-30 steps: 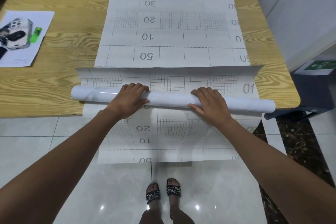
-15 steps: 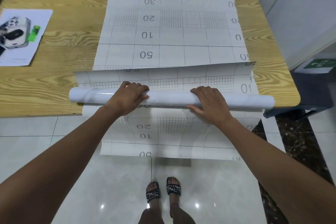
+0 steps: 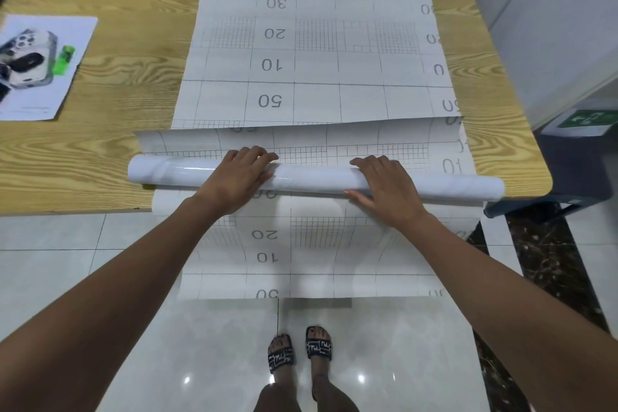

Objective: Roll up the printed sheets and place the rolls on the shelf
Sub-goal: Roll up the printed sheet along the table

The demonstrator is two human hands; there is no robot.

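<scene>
Lying across the near edge of the desk (image 3: 100, 144), the roll (image 3: 311, 179) is a glossy white tube, partly wound. Left hand (image 3: 235, 177) and right hand (image 3: 388, 189) press on it from above, fingers (image 3: 257, 154) curved over its far side, grasping the roll. Its loose tail hangs off the desk toward the tiled floor (image 3: 50, 261). A second printed sheet (image 3: 314, 57) lies flat beyond. A white paper (image 3: 67, 77) with a green lighter (image 3: 66, 59) sits far left.

The printed sheets (image 3: 317, 53) are pale grey with dark grid lines and numbers; the worktop (image 3: 110, 150) shows yellow wood grain; the sandals (image 3: 299, 349) are black-and-white patterned.
</scene>
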